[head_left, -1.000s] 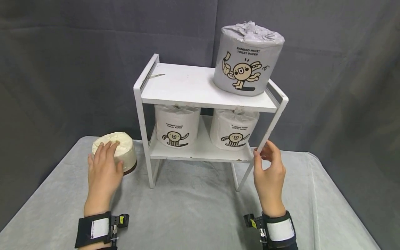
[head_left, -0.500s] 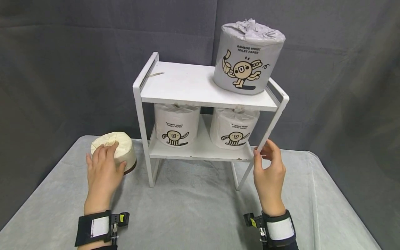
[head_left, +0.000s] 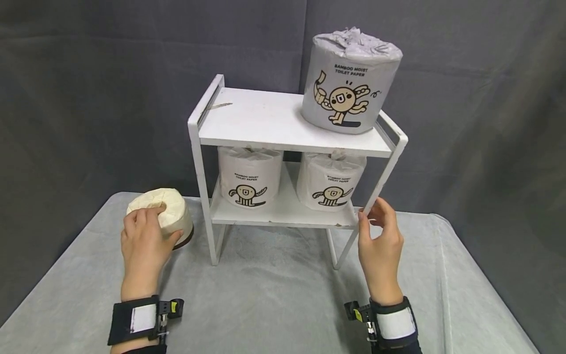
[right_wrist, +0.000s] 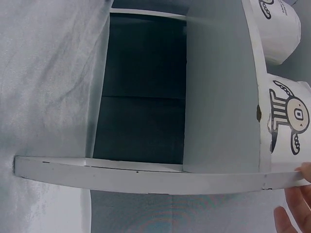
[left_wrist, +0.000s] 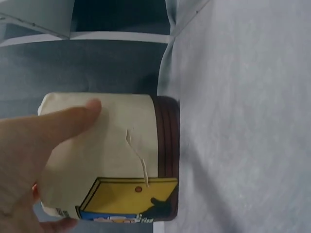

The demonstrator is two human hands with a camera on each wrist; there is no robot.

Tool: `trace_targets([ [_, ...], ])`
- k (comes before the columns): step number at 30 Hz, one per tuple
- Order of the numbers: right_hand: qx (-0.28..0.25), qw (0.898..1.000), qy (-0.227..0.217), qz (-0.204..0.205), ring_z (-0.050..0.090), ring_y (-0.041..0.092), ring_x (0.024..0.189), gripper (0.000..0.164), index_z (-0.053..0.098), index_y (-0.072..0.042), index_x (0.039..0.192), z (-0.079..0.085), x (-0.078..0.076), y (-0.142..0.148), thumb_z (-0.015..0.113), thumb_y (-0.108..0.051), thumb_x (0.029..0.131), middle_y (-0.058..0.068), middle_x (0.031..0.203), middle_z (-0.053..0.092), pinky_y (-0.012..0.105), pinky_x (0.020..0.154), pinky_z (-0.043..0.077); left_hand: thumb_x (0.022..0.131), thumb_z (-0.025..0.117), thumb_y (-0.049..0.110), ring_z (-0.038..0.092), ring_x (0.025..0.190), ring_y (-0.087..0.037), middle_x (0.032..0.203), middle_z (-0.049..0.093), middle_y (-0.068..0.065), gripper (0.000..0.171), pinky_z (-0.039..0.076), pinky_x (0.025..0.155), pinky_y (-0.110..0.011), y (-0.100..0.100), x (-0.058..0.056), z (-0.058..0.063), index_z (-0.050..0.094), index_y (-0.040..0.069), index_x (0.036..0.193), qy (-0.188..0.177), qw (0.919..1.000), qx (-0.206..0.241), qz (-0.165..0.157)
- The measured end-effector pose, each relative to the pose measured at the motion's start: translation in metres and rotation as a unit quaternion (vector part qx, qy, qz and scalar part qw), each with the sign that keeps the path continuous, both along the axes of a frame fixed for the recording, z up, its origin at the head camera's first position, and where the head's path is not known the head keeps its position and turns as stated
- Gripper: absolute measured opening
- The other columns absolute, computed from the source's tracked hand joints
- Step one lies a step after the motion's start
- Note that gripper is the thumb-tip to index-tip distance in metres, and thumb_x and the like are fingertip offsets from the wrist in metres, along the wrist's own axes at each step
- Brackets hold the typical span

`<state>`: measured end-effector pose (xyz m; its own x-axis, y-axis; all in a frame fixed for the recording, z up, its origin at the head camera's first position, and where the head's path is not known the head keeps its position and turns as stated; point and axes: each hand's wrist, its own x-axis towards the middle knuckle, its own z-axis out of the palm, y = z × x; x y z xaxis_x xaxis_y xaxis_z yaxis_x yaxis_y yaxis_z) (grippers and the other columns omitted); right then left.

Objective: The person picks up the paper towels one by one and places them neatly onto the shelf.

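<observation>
At the left of the table, my left hand [head_left: 145, 246] grips a cream-wrapped toilet paper roll [head_left: 177, 216] with a brown lower band. Its fingers bend over the roll's top, and the thumb lies along the side. In the left wrist view the roll's wrapper [left_wrist: 116, 136] shows a yellow door print and a crease. My right hand [head_left: 382, 248] pinches the right front leg of a white two-tier shelf [head_left: 261, 115] between thumb and fingers. Two white toilet paper rolls, one left [head_left: 249, 189] and one right [head_left: 331, 191], stand on the lower tier.
A larger grey-white toilet paper roll [head_left: 351, 91] stands on the right of the upper tier. Raised side rails edge that tier. A grey cloth [head_left: 274, 295] covers the table, and a dark grey curtain [head_left: 110, 98] hangs behind it.
My left fingers have curled further over the roll's top, with the thumb shifting right along its side. The roll leans slightly differently. My right hand stays on the shelf leg.
</observation>
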<state>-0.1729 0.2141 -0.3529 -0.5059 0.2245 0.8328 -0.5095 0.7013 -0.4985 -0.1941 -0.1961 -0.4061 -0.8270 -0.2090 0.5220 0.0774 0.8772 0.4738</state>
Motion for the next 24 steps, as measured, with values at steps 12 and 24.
trace_targets([
  [12,0.001,1.0,-0.002,-0.004,0.065,0.032,0.08,0.037,0.057,0.008,0.123,-0.005,0.002,-0.001,0.068,0.01,0.088,0.02,0.092,0.068,0.028,0.074,0.046,0.076,0.083,0.007,0.035,0.124,-0.048,0.117,0.047,-0.031,0.06,0.035,0.086,-0.068,0.011,-0.001,0.002,0.048,-0.013,0.12,-0.004,0.999,-0.035,0.029],
  [24,0.004,1.0,0.003,0.003,0.065,0.033,0.082,0.038,0.056,0.008,0.124,-0.002,0.0,0.0,0.067,0.011,0.088,0.02,0.094,0.068,0.027,0.074,0.045,0.073,0.083,0.006,0.038,0.122,-0.049,0.114,0.048,-0.033,0.057,0.036,0.086,-0.066,0.012,0.004,-0.008,0.048,-0.015,0.113,0.047,0.9963,-0.068,0.025],
])
